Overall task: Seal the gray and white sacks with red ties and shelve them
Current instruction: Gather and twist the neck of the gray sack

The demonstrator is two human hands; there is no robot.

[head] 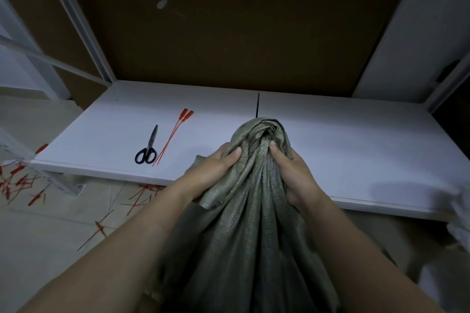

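Note:
A gray woven sack (244,231) stands in front of me with its mouth bunched into a twisted neck just over the front edge of the white shelf board (356,140). My left hand (216,170) grips the left side of the neck. Gripping the right side is my right hand (292,170). Two red ties (173,134) lie side by side on the board to the left of the sack, untouched. No tie is around the neck.
Black scissors (147,147) lie on the board just left of the ties. Several cut red tie pieces (23,180) litter the floor at left. White shelf uprights (76,20) and a brown back panel (229,33) frame the bay. Something white (460,211) sits at the right edge.

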